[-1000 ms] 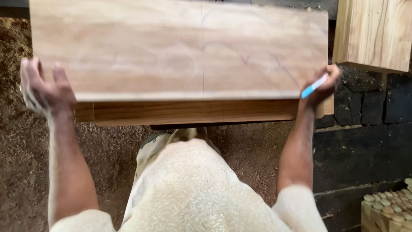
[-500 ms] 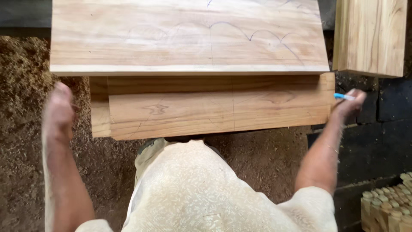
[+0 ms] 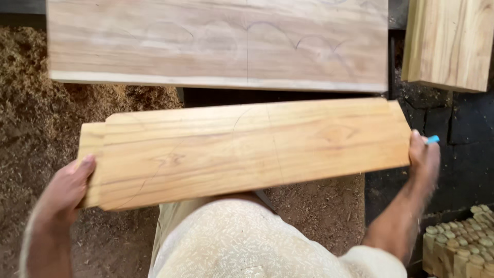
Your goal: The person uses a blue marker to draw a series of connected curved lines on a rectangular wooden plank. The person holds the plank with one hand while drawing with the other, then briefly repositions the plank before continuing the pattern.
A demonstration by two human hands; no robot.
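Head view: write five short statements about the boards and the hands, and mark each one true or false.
1. Both hands grip the ends of the orange-toned board. True.
2. The right hand also holds a red marker. False: a blue pen sticks out of it.
3. The paler board behind carries drawn curved lines. True.
4. The left hand rests on the paler board. False: it holds the left end of the orange-toned board.
5. The ground on the left is bare concrete. False: sawdust covers it.
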